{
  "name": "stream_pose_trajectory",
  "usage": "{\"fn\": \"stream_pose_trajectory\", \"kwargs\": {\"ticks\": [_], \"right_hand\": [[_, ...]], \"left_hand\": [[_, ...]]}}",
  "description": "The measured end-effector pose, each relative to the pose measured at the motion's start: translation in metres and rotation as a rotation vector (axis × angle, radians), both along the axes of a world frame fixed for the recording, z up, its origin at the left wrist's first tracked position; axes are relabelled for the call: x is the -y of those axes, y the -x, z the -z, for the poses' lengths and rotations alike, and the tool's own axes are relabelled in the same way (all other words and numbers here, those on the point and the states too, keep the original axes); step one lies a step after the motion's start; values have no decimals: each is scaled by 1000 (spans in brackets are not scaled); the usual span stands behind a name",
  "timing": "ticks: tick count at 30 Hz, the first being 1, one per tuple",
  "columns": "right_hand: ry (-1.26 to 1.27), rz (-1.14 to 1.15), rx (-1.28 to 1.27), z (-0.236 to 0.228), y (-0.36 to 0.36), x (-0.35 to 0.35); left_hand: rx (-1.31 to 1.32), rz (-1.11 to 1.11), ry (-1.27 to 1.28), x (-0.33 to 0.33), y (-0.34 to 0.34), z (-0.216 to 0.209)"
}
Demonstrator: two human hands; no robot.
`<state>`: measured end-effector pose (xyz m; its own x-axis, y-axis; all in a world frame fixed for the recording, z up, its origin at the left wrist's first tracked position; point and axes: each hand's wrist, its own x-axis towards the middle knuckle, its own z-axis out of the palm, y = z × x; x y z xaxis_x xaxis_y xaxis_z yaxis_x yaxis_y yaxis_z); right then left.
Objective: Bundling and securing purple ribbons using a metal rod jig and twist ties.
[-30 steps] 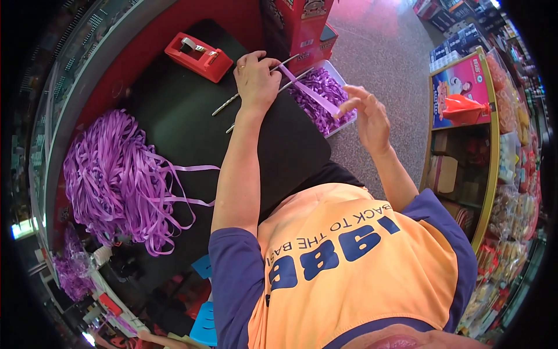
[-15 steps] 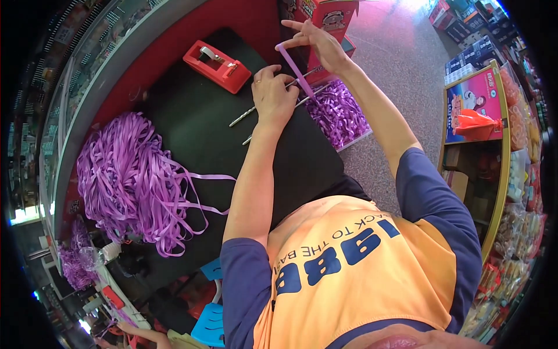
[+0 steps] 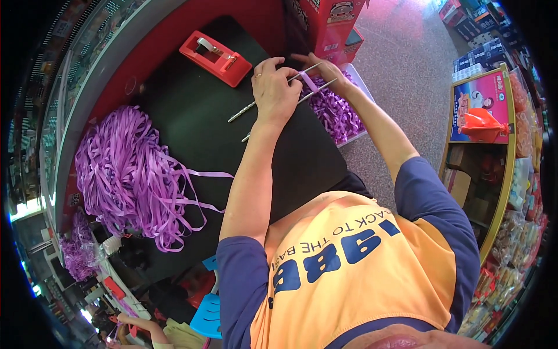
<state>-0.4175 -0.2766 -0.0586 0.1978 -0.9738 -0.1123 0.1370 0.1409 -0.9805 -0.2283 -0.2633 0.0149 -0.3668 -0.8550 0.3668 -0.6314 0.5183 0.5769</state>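
Purple ribbon (image 3: 308,82) is light, limp and likely slippery; your left hand (image 3: 273,93) pins the rods (image 3: 273,107), your right hand (image 3: 325,68) pinches the strip.

A big loose heap of purple ribbon (image 3: 125,174) lies on the left part of the black counter top (image 3: 192,122). Behind it, toward the far edge, stands a red plastic tape dispenser (image 3: 215,50). Two thin metal rods (image 3: 273,99) lie right of the dispenser, reaching over a white tray of purple ribbon pieces (image 3: 340,113) beside the counter's right edge.
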Motion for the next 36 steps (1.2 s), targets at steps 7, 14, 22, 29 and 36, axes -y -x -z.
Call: {"fn": "stream_pose_trajectory", "kwargs": {"ticks": [7,14,22,29,36], "right_hand": [[226,199,-23,-18,-18,-107],[216,311,-20,-70,-29,-126],[146,339,-4,-82,-30,-116],[45,382,-2,-83,-29,-108],[60,425,101,-70,-31,-111]], "left_hand": [[-23,-18,70,-1,-2,4],[-21,4,97,1,-5,0],[-716,-14,-678,-26,3,-23],[-1500,58,-1633,-99,42,-24],[-1862,249,-1430,-86,55,-2]]}}
